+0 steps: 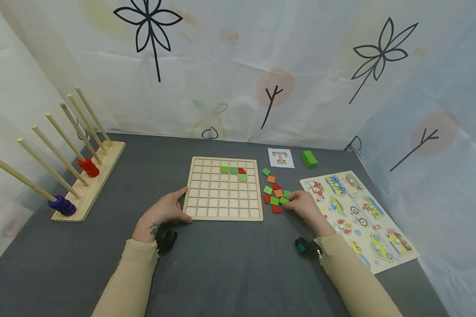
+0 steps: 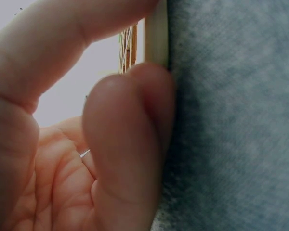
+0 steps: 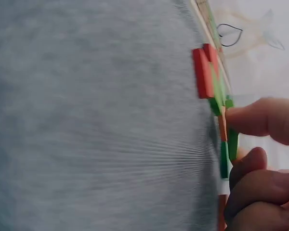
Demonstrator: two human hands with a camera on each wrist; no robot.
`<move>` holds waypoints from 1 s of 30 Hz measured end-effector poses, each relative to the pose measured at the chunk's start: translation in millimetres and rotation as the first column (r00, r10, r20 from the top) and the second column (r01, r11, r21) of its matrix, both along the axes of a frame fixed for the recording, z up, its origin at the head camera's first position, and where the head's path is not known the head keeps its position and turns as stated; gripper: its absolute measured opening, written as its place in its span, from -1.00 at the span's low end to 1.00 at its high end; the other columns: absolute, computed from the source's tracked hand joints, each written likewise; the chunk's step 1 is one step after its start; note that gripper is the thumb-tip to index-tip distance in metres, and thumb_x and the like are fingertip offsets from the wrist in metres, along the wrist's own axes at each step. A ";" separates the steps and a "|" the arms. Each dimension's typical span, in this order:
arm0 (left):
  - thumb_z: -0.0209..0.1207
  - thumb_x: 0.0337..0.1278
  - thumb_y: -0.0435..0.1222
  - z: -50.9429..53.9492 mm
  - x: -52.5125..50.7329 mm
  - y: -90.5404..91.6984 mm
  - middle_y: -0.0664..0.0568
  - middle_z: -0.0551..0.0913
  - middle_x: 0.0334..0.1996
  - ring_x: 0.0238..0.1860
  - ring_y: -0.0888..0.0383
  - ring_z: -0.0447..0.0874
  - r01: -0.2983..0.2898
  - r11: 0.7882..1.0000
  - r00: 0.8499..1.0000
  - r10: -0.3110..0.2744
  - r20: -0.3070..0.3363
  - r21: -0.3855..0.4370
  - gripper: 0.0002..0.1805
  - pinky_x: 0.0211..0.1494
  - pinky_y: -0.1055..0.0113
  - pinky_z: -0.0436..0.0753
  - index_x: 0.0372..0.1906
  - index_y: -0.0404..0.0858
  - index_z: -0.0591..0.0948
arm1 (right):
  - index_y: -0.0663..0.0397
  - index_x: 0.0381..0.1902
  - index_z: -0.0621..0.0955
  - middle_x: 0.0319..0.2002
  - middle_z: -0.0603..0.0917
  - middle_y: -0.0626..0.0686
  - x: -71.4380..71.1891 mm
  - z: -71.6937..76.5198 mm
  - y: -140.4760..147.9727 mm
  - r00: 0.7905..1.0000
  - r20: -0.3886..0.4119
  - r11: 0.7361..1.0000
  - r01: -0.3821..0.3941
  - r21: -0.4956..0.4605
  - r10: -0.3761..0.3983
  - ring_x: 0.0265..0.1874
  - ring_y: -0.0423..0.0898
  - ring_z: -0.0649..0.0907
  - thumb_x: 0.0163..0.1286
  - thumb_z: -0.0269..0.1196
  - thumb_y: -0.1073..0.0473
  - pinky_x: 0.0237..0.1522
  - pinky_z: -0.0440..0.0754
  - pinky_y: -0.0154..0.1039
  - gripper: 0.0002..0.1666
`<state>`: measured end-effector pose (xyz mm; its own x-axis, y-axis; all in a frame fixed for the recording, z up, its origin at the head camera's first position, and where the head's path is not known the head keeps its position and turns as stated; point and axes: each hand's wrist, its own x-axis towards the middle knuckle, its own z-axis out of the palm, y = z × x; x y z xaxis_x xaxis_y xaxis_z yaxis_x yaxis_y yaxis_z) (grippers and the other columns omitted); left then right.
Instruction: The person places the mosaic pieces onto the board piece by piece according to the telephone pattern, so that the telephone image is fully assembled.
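A wooden grid board [image 1: 223,189] lies flat, with several green and red tiles set in its upper right cells, one a red rounded piece [image 1: 242,171]. At its lower left corner my left hand [image 1: 164,213] touches the edge, thumb and forefinger spread apart; the left wrist view shows them against the board's side [image 2: 156,36]. My right hand [image 1: 304,206] pinches a green square tile [image 3: 233,139] between thumb and forefinger, over the loose tiles right of the board. Among these are orange squares [image 1: 278,193], red pieces [image 1: 276,209] and green squares [image 1: 268,189].
A pattern card [image 1: 280,158] and a green block [image 1: 309,159] lie behind the tiles. A vehicle puzzle board [image 1: 362,224] is under and beside my right forearm. At left stands a wooden peg rack [image 1: 103,169] with red rings [image 1: 88,167] and blue rings [image 1: 62,205].
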<state>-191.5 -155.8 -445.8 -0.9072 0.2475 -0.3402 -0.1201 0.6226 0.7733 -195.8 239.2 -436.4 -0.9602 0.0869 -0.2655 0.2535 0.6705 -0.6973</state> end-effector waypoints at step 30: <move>0.42 -0.32 -0.39 4.4 2.0 0.1 0.04 0.43 -0.76 -0.75 0.18 0.32 0.019 1.000 1.000 -0.019 0.001 -0.015 0.17 -0.57 0.29 0.41 0.46 -0.27 -0.05 | 0.25 0.01 0.43 -0.51 0.50 -0.08 -63.1 20.5 -109.2 0.970 -0.240 0.768 -0.179 -0.616 0.034 -0.72 -0.22 0.25 0.22 0.20 0.40 -0.55 0.22 -0.28 -0.62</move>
<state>-189.4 -155.7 -441.4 -0.9021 0.2600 -0.3445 -0.1083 0.6362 0.7639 -258.8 130.1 -415.8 -0.9905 -0.1354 -0.0228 0.0124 0.0769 -0.9970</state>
